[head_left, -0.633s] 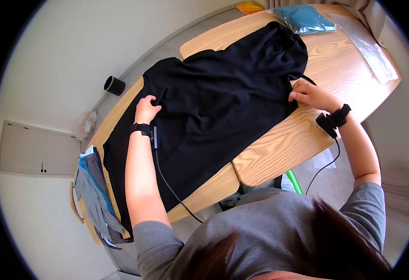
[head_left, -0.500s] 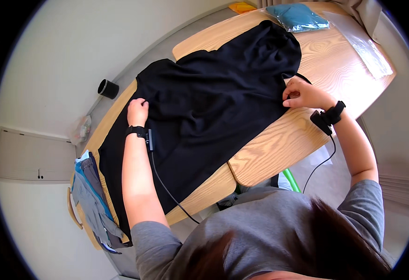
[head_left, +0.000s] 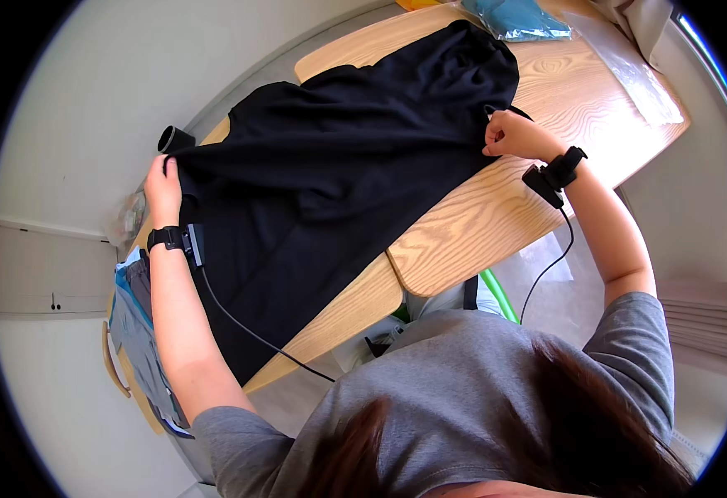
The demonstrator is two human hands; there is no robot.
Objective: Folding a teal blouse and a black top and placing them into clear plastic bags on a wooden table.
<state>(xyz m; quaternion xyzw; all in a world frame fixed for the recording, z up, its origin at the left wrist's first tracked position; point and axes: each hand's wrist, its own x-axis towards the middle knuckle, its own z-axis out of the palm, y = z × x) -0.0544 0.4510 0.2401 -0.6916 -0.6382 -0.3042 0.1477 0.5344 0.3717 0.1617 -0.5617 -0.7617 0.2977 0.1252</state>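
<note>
A large black garment (head_left: 322,166) lies spread at a slant over a light wood table, rumpled at its far right end; its exact kind I cannot tell. At its left edge, my left hand (head_left: 163,192) is closed on the black cloth and pulls it taut, with folds running from the fingers toward the middle. My right hand (head_left: 517,135) pinches the garment's near right edge, close to a thin black strip that curves off the cloth. Each wrist wears a black strap with a small device and a cable.
A clear bag with blue contents (head_left: 517,18) and a flat clear plastic sleeve (head_left: 633,79) lie on the wood table (head_left: 455,224) at the far right. Folded grey and blue clothes (head_left: 143,340) sit at the left end. A black cylindrical container (head_left: 175,139) stands beyond the left edge.
My left hand has moved left and outward, drawing the garment's left side with it and stretching the cloth. My right hand stays at the right edge, and the view has shifted slightly.
</note>
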